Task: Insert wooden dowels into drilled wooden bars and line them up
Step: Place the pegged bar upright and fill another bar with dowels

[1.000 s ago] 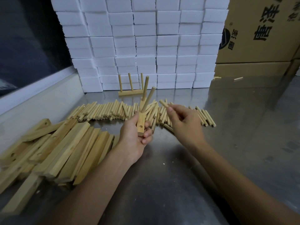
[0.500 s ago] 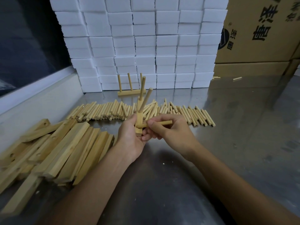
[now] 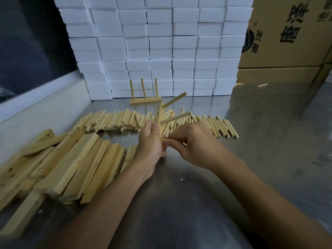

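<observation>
My left hand [image 3: 152, 140] grips a drilled wooden bar [image 3: 160, 117] upright above the metal table. Two dowels [image 3: 175, 118] stick out of the bar toward the right. My right hand [image 3: 193, 145] pinches a third dowel [image 3: 164, 140] whose tip meets the bar's lower end, beside my left fingers; most of that dowel is hidden. A row of loose dowels [image 3: 115, 119] lies behind my hands. A pile of drilled bars [image 3: 71, 162] lies at the left. A finished bar with three upright dowels [image 3: 144, 97] stands at the back.
A wall of white foam blocks [image 3: 161, 45] rises behind the table [image 3: 251, 150]. Cardboard boxes [image 3: 287, 36] stand at the back right, with stray dowels [image 3: 262, 85] in front of them. A raised ledge [image 3: 45, 105] borders the left side.
My right hand picked a dowel from the row and brought it to the bar's lower end. My left hand turned the bar, so its two dowels now point right instead of up.
</observation>
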{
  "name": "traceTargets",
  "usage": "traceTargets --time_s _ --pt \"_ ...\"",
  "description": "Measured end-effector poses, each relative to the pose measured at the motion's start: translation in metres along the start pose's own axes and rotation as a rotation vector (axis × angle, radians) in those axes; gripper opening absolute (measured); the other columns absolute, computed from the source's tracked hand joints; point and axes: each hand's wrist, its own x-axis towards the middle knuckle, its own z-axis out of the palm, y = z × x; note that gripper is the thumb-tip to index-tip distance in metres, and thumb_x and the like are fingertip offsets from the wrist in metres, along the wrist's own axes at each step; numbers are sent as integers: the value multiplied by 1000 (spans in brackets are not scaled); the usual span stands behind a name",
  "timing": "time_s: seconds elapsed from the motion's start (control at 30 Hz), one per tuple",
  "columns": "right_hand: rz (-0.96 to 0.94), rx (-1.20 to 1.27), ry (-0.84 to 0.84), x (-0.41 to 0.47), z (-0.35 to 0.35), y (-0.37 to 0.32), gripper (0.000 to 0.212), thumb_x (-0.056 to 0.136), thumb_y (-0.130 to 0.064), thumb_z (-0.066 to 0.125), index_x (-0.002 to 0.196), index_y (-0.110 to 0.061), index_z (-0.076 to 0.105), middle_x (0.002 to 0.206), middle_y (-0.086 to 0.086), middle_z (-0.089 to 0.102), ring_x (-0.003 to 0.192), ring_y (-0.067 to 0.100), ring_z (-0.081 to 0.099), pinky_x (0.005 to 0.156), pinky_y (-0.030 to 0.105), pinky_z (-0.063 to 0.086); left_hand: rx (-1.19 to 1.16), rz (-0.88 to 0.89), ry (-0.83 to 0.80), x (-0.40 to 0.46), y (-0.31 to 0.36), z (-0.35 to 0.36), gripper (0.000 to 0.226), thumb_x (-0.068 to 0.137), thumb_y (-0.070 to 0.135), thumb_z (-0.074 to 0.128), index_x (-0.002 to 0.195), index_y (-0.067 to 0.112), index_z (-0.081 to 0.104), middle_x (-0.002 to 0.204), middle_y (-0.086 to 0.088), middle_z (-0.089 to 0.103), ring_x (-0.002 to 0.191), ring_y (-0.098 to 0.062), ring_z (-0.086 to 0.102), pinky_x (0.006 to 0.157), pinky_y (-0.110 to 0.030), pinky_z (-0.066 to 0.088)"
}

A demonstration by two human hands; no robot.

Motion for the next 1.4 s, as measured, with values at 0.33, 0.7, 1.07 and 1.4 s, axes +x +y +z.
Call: traceTargets --time_s 0.33,0.7,1.07,1.4 --pt "123 -213 64 6 17 -15 31 92 -30 50 76 -17 72 70 -1 67 69 24 59 65 36 47 229 86 44 2 -1 3 37 107 31 29 140 23 44 110 -26 59 85 -29 63 73 -44 55" --pt "721 473 73 5 22 -14 24 90 -23 66 77 -8 78 76 9 75 77 16 70 78 40 59 471 280 46 -7 -3 5 44 108 25 29 151 18 34 142 2 48 125 -1 39 93 -8 30" --pt "193 -208 66 6 28 -20 34 89 -28 48 57 -26 37 48 -10 35 46 15 35 48 26 22 401 116 70 2 0 -2 42 107 30 31 149 27 39 138 -10 57 129 -29 51 110 -50 39" --pt "782 677 -44 11 15 -15 33 95 -21 55 65 -11 65 44 -7 45 34 5 34 40 21 28 581 302 69 -1 -2 2 41 107 30 29 143 20 46 133 -16 58 119 -33 55 101 -50 45"
